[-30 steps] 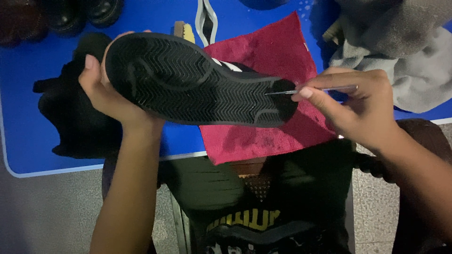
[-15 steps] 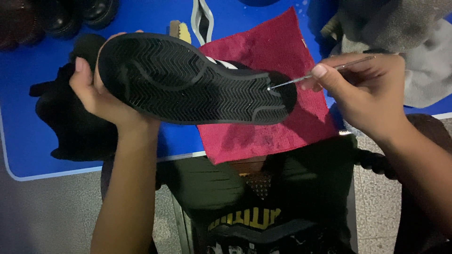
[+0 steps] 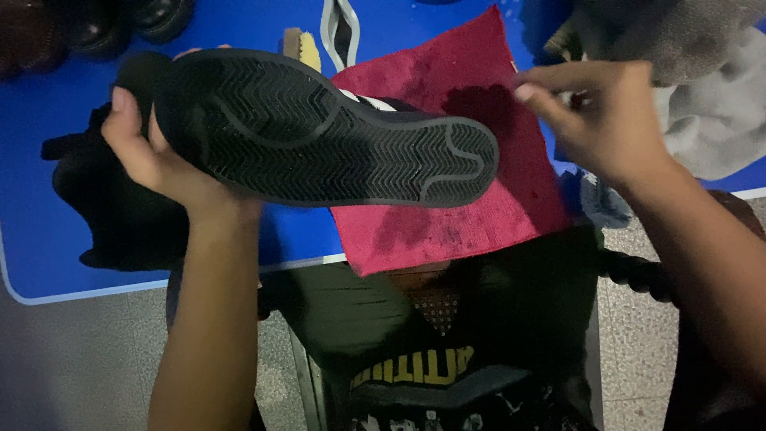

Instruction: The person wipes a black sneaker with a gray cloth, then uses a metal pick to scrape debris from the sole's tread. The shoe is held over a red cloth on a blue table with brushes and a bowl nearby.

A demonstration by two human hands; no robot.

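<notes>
My left hand (image 3: 152, 160) grips the front end of a black shoe (image 3: 319, 132) and holds it sole-up above the table. The zigzag tread faces me, and white stripes show on the far side. The heel end hangs over a dark red cloth (image 3: 479, 215) spread on the blue table (image 3: 48, 223). My right hand (image 3: 598, 112) is up and to the right of the heel, clear of the sole, with its fingers curled near a grey cloth (image 3: 702, 120). The thin metal pick seen earlier does not show in this hand.
A black cloth (image 3: 112, 215) lies under my left hand. Dark shoes (image 3: 96, 24) stand at the far left of the table. A small brush (image 3: 302, 46) and a grey insole-shaped piece (image 3: 339, 24) lie behind the held shoe. The table's near edge runs just above my lap.
My right hand lifted the thin metal pick off the heel tread and moved up and right toward the grey cloth. The pick is now out of sight. The shoe shifted slightly left.
</notes>
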